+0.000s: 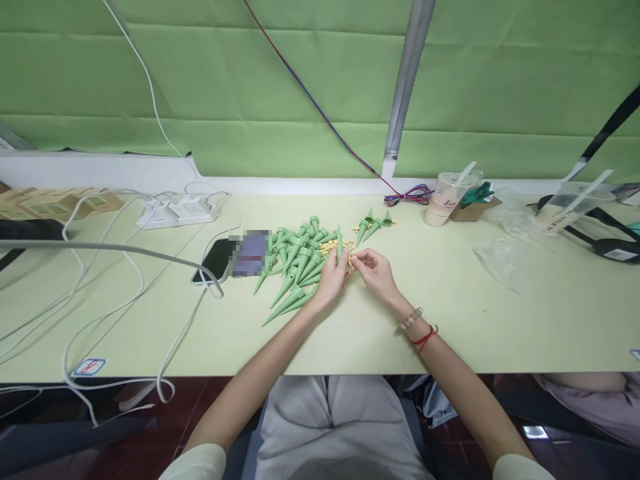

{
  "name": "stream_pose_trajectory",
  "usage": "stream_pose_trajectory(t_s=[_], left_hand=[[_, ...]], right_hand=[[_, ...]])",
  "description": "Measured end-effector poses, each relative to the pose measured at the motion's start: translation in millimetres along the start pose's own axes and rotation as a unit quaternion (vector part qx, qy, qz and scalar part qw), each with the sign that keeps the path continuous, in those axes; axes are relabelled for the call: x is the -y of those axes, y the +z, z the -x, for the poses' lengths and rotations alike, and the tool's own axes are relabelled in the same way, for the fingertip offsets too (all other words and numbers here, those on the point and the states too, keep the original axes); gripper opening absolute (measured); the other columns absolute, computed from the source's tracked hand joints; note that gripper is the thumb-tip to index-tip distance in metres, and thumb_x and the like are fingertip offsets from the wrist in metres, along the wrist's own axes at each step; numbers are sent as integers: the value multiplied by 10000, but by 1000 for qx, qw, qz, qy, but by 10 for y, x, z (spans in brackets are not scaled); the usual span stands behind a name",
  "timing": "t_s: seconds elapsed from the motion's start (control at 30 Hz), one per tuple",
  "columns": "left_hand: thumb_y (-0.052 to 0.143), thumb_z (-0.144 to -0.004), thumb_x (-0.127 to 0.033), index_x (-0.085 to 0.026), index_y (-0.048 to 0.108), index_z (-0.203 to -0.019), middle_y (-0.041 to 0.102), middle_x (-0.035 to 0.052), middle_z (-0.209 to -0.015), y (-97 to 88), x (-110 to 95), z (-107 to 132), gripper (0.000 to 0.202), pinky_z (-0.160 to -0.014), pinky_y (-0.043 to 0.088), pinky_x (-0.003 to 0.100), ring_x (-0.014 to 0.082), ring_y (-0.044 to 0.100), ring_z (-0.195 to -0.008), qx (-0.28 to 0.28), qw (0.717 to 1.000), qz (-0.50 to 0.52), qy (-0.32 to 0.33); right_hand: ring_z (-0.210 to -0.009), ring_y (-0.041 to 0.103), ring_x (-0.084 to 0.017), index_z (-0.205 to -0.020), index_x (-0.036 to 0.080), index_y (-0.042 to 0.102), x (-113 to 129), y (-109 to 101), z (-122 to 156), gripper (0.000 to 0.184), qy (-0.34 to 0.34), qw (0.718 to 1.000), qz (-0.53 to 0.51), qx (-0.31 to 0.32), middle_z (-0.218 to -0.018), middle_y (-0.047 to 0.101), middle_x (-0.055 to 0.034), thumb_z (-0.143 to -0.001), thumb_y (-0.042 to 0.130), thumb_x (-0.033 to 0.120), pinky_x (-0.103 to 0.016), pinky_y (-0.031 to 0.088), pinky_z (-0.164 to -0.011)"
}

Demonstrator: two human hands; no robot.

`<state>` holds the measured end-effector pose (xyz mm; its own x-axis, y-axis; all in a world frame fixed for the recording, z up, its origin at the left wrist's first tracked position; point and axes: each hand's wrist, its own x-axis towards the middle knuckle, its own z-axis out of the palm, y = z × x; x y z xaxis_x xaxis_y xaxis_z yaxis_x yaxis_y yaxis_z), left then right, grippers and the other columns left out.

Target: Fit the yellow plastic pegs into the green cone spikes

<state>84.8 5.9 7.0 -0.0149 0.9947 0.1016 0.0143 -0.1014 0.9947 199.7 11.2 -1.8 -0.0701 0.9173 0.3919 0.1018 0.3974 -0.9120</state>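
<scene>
Beside the spike pile [299,257], right edge | left hand [330,279]: grip closed on one green spike [339,241], presumably steadying it | right hand [376,272]: grip narrow near pile, contents cannot be told | yellow pieces [328,247] border pile, probably for short reach.

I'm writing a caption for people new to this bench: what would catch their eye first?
First, the heap of green cones mid-table, mostly left of the hands; the left hand holds one cone point up, with the right hand close beside it. Next, the bright green fabric behind the table, crossed by a red-and-blue wire. Then two plastic cups with straws, one right of centre, another farther right.
</scene>
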Motion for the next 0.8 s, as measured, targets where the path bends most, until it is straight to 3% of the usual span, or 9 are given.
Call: stream_pose_trajectory(t_s=[0.1,0.27,0.4,0.5,0.7,0.8], left_hand=[[420,-809,-527,-176,437,-773,427,-76,-494,-16,-27,-17,353,-283,221,179,34,327,-269,54,997,33,-43],[439,-810,-500,-189,429,-796,451,-72,-528,-45,-84,-35,311,-288,250,170,34,358,-281,34,999,39,-15],[459,-805,-490,-183,443,-786,454,-66,-539,-37,-91,-19,308,-298,258,168,27,355,-297,35,999,11,23],[471,-802,-480,-180,447,-782,445,-68,-533,-25,-69,-7,302,-299,260,168,28,353,-300,27,999,-4,32],[436,-813,-498,-182,447,-794,450,-68,-524,-48,-54,-16,316,-292,255,166,30,347,-284,29,1000,-1,11],[446,-802,-513,-185,465,-822,450,-68,-518,-63,-60,-22,330,-292,262,165,34,360,-288,23,999,4,21]], right_hand=[[-737,620,-167,-775,163,613,33,3,3,164,-23,999,25,-2,-773,653,-58,-751,591,324,-302,495,-741],[-716,633,-165,-878,162,620,37,-5,-49,276,29,999,-38,-17,-803,668,-65,-702,636,375,-302,519,-707],[-689,639,-178,-763,146,645,-7,-34,-77,285,71,994,-76,-15,-780,679,-80,-642,682,401,-314,523,-693],[-704,640,-187,-741,148,659,-17,-45,-64,276,59,995,-76,-7,-775,683,-79,-639,687,402,-327,522,-705],[-834,621,-176,-774,171,658,28,-32,-39,206,-38,999,-17,-13,-857,657,-66,-683,671,356,-320,497,-822],[-806,628,-174,-893,175,645,16,-29,-46,284,3,1000,-28,-4,-887,661,-72,-692,658,376,-320,516,-774]])
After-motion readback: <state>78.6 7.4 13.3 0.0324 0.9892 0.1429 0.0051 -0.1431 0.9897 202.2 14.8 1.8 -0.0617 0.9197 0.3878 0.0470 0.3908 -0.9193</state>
